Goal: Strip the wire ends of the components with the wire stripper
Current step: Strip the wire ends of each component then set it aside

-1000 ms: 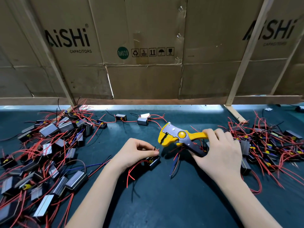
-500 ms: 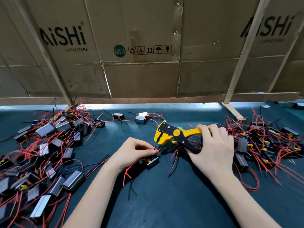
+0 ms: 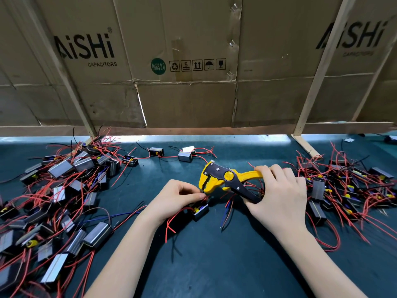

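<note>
Your right hand (image 3: 279, 196) is wrapped around the yellow and black handles of the wire stripper (image 3: 223, 179) at centre frame, fingers curled over the upper handle and thumb under the lower; the handles look only partly squeezed, and the tool's mouth points left toward your other hand. Your left hand (image 3: 176, 198) pinches a thin wire end between thumb and forefinger, right at the stripper's mouth; whether the wire is seated in a notch is too small to tell. The component (image 3: 199, 210) it belongs to, a small black box with a yellow part, lies on the dark mat (image 3: 214, 265) just below your left fingertips, a red lead (image 3: 171, 220) looping off it.

Risks, as I judge them: squeeze before the wire sits square and you could nick strands or cut the end off; your left fingertips are very close to the blades, so a slip could pinch them; pull too hard and the lead may tear from the box. The heaps of components at left (image 3: 64, 190) and right (image 3: 343, 190) could snag loose wires.
</note>
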{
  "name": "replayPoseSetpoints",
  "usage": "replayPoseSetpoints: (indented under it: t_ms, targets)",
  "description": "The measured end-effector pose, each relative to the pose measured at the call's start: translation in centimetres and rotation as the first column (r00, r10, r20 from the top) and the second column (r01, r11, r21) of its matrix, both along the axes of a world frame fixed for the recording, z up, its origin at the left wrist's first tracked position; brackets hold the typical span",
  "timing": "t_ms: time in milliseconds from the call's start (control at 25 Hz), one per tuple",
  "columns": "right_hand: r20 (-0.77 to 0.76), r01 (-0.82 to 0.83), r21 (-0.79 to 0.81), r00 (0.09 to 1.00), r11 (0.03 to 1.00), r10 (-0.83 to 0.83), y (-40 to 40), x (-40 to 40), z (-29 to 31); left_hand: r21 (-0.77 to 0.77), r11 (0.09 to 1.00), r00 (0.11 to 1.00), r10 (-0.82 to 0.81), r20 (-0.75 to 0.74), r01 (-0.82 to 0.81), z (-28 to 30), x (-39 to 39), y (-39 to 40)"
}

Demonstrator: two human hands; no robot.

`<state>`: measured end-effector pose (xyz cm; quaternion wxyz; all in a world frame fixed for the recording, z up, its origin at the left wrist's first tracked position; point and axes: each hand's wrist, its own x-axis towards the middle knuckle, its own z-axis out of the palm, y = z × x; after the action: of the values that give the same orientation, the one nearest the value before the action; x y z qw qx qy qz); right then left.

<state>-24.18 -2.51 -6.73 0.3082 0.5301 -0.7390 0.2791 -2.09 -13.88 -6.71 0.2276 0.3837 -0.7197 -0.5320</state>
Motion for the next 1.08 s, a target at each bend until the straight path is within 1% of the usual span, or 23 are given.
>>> replayPoseSetpoints:
  t_ms: [200,360,480,560,640,680,720,760,800,840,880,920,960,1000,1040,1080]
  targets:
    - [-0.012,-0.026,-0.02,1.0,0.999,0.025,0.1,-0.3,-0.1,-0.02,1.0,1.0,-0.009,0.005,0.009,0.1,0.1,0.1]
    - [0.057,-0.026,-0.071,0.998,0.997,0.03,0.0,-0.1,-0.1,0.001,1.0,1.0,-0.025,-0.012,0.025,0.1,0.2,0.0]
    - [0.036,-0.01,-0.1,0.999,0.995,0.014,0.1,-0.2,-0.2,-0.008,0.999,0.999,-0.033,-0.016,0.033,0.3,0.2,0.2]
    - [0.081,0.039,-0.094,0.996,0.995,-0.031,0.3,-0.3,0.1,-0.078,0.997,0.999,-0.023,0.043,0.027,0.8,0.7,0.2]
    - [0.151,0.079,-0.106,0.987,0.991,-0.062,0.5,-0.6,0.4,-0.171,0.984,0.985,-0.02,0.171,0.05,1.2,1.1,0.2]
    - [0.168,0.085,-0.111,0.984,0.99,-0.066,0.5,-0.8,0.5,-0.187,0.981,0.979,-0.014,0.201,0.053,1.4,0.9,0.5]
    - [0.176,0.084,-0.114,0.982,0.99,-0.063,0.5,-0.9,0.6,-0.181,0.983,0.982,-0.002,0.189,0.037,1.6,0.4,1.0]
    - [0.182,0.079,-0.118,0.982,0.99,-0.056,0.6,-1.1,0.6,-0.144,0.989,0.991,-0.001,0.13,0.02,1.5,-0.3,1.6]
    - [0.19,0.074,-0.12,0.981,0.99,-0.05,0.6,-1.2,0.7,-0.062,0.997,0.999,-0.035,0.04,0.037,1.5,-1.2,2.4]
    - [0.199,0.071,-0.121,0.979,0.99,-0.046,0.5,-1.2,0.7,0.042,0.992,0.992,-0.114,-0.055,0.116,1.4,-2.0,3.1]
    - [0.21,0.071,-0.123,0.977,0.99,-0.044,0.5,-1.2,0.7,0.12,0.965,0.968,-0.22,-0.124,0.235,1.3,-2.8,3.9]
    - [0.223,0.074,-0.125,0.974,0.989,-0.044,0.5,-1.1,0.7,0.144,0.928,0.934,-0.321,-0.158,0.344,1.1,-3.3,4.5]
    - [0.239,0.077,-0.128,0.97,0.989,-0.045,0.6,-1.1,0.7,0.122,0.903,0.904,-0.39,-0.172,0.413,1.2,-3.5,4.7]
    - [0.254,0.08,-0.131,0.966,0.988,-0.044,0.6,-1.2,0.8,0.068,0.907,0.901,-0.401,-0.166,0.416,1.4,-3.5,4.6]
    - [0.269,0.082,-0.136,0.962,0.987,-0.043,0.6,-1.3,0.9,-0.012,0.938,0.926,-0.344,-0.154,0.346,1.7,-3.1,4.0]
    - [0.282,0.083,-0.142,0.959,0.986,-0.04,0.7,-1.4,0.9,-0.1,0.973,0.962,-0.223,-0.156,0.21,2.1,-2.6,3.3]
